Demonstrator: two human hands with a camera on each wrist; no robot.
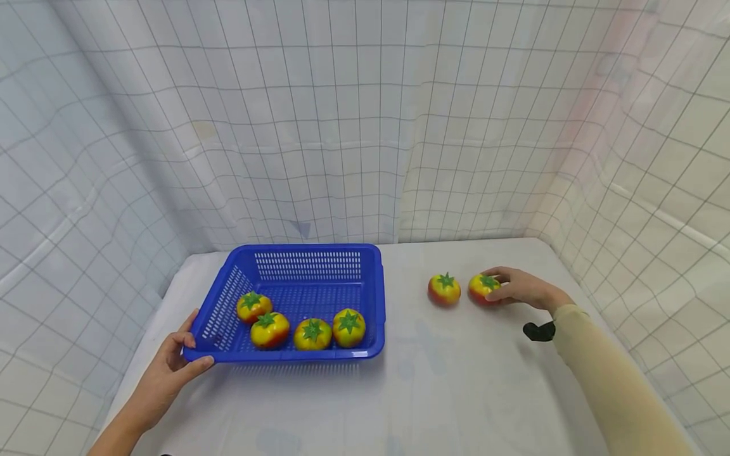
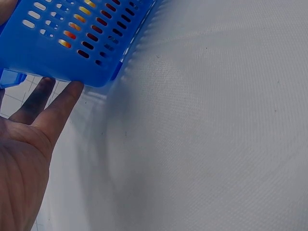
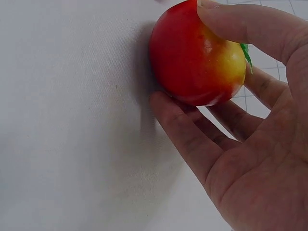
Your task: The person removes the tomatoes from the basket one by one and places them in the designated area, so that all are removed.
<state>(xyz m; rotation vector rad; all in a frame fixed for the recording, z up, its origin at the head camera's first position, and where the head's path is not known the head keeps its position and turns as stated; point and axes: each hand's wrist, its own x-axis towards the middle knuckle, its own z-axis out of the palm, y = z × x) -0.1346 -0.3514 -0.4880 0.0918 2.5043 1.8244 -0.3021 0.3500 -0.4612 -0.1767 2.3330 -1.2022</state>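
Note:
My left hand [image 1: 164, 375] holds the near left corner of a blue plastic basket [image 1: 285, 356], its thumb on the rim. In the left wrist view, fingers of the left hand [image 2: 21, 163] reach the edge of the slotted basket wall [image 2: 53, 60]. Several red-yellow toy tomatoes with green leafy tops, one of them a tomato [image 1: 270, 330] at the front left, lie inside the basket. On the right, my right hand [image 1: 523, 288] grips another tomato [image 1: 476, 289]. Close up, the thumb and fingers of the right hand [image 3: 260, 173] lie around this tomato [image 3: 185, 57], which is close over the cloth.
One loose tomato [image 1: 444, 292] sits just left of the gripped one, between it and the basket. A white cloth [image 1: 433, 392] covers the table. White grid-patterned curtains [image 1: 331, 126] enclose the back and both sides.

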